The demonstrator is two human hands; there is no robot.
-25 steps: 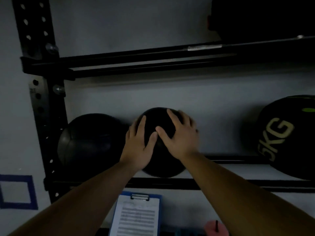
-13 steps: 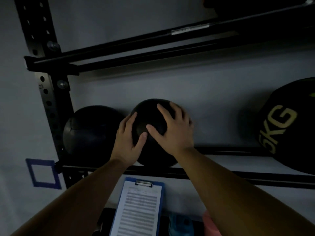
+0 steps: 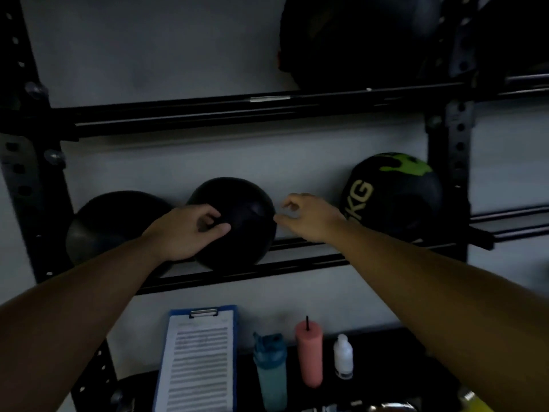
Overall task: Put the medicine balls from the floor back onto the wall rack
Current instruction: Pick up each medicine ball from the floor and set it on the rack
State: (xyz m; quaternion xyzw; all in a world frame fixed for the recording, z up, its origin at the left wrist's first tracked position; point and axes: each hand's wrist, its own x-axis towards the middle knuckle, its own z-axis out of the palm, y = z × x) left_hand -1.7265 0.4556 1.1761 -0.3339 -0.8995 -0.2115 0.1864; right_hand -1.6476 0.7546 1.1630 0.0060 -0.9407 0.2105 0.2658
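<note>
The left hand [image 3: 190,230], fingers loosely curled and gripping nothing, lies against the 9 o'clock side of the middle medicine ball [image 3: 248,236]. The right hand [image 3: 309,217], also loosely curled and empty, hangs just off the ball's 3 o'clock edge. The ball sits on the wall rack [image 3: 297,265], with a plain black ball [image 3: 110,224] at its 9 o'clock and a green-marked ball [image 3: 395,200] at its 3 o'clock.

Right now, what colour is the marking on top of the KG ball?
Lime green, on the KG ball, head view.
</note>
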